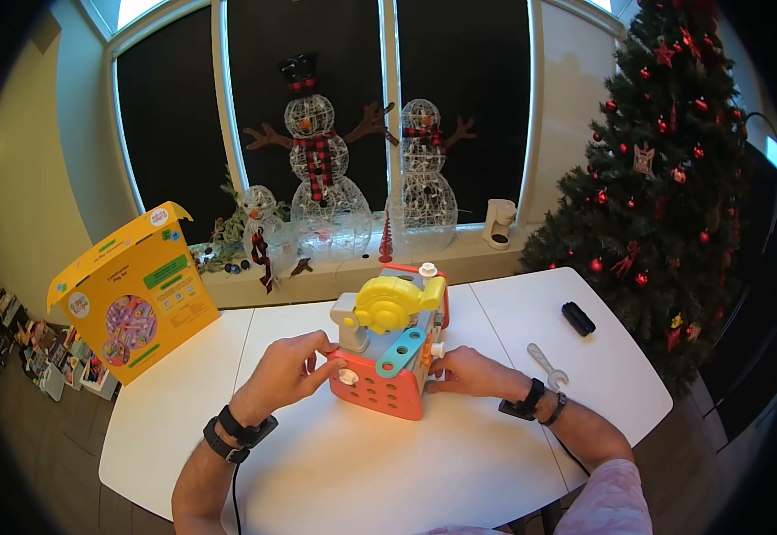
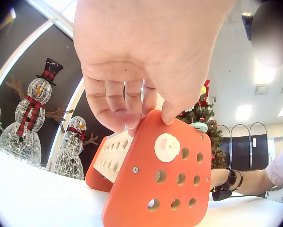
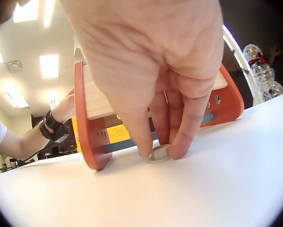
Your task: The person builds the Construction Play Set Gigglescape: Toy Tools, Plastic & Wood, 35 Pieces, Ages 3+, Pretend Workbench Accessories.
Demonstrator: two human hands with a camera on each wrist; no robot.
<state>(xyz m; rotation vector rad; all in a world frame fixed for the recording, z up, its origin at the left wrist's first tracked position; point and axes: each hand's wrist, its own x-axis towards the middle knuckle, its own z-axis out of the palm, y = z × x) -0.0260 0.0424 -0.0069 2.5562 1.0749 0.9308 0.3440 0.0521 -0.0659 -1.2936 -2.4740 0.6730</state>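
A toy workbench with a red end panel point(image 1: 388, 399) point(image 2: 141, 189) stands on the table. My left hand point(image 1: 283, 379) point(image 2: 141, 52) pinches that panel's top corner between thumb and fingers, beside a white bolt head point(image 1: 348, 377) point(image 2: 167, 147). On the bench's right side, low at the table, my right hand point(image 1: 471, 373) point(image 3: 155, 71) pinches a small pale grey piece point(image 3: 160, 153) between thumb and fingertips. A yellow saw-shaped part point(image 1: 387, 306) is on top, with a grey holder point(image 1: 348, 325) on its left and a teal strip point(image 1: 396, 358) leaning in front.
The white table point(image 1: 317, 473) also bears a grey toy wrench point(image 1: 543, 361) and a black object point(image 1: 578, 318) on the right. A yellow box point(image 1: 174, 308) stands at the left. Behind are lit snowmen point(image 1: 322, 160) and a Christmas tree point(image 1: 647, 196).
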